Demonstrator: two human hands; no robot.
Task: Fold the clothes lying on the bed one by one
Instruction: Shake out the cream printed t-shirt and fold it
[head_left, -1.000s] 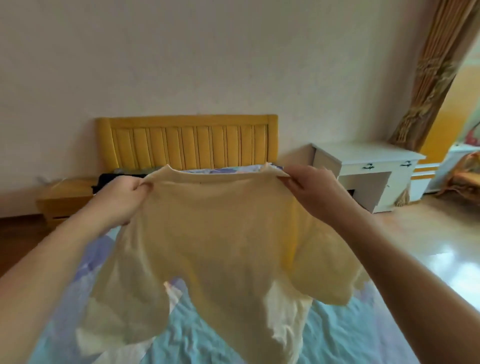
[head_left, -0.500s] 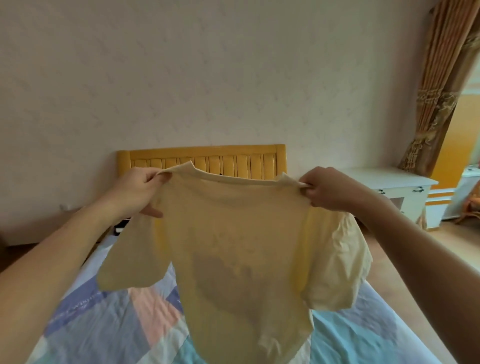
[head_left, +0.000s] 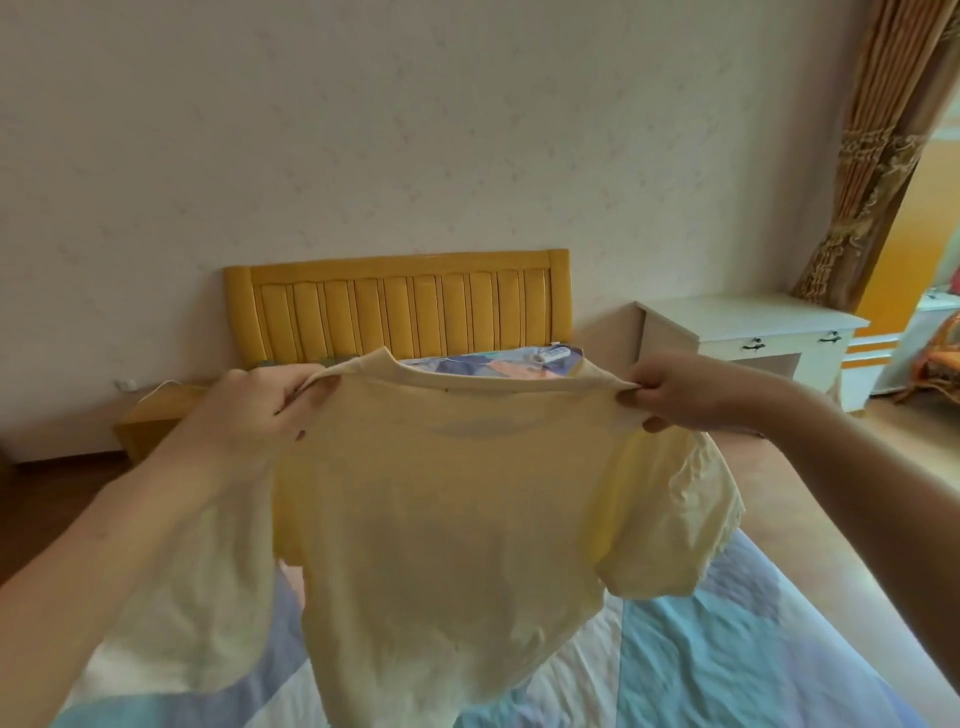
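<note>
T-shirt lowered toward the bed
The pale yellow T-shirt (head_left: 457, 519) is pinched at each shoulder by the left hand (head_left: 260, 410) and right hand (head_left: 685, 395), now lower above the bed (head_left: 727, 649); laying flat seems next.

Both bare forearms extend forward and upward from the lower corners, converging toward mid-frame. The left hand (head_left: 254, 410) is closed, its fingers (head_left: 298, 387) curled over and pinching the shoulder seam of the pale yellow T-shirt (head_left: 447, 519). The right hand (head_left: 685, 392) is likewise clenched on the opposite shoulder, knuckles level with the left.
</note>
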